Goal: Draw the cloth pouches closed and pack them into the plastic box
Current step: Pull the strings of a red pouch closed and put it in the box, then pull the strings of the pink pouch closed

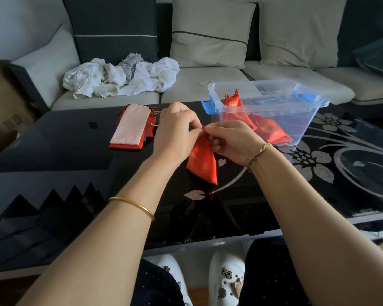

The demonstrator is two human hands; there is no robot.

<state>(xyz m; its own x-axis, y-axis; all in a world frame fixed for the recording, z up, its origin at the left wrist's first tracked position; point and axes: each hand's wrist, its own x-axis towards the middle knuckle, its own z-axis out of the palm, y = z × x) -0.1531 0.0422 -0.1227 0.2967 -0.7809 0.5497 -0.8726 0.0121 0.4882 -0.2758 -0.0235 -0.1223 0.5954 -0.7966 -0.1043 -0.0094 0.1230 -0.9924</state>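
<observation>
Above desk point(75, 140) centre: left grip point(175, 131) and right grip point(232, 142) both pinch the gathered neck of a red pouch point(202, 160), which slants down toward me; I cannot tell whether its base touches. Box point(301, 120), back right, holds packed pouches point(268, 129). Flat stack point(131, 129) lies back left.

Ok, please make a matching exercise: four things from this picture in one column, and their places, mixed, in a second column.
1. nearest red pouch
2. plastic box
3. pink pouch
4. white clothes

a. on the sofa
b. on top of a red stack
c. pinched by left hand and right hand
d. on the table, with packed pouches inside

Pairs: 1-c, 2-d, 3-b, 4-a
</observation>
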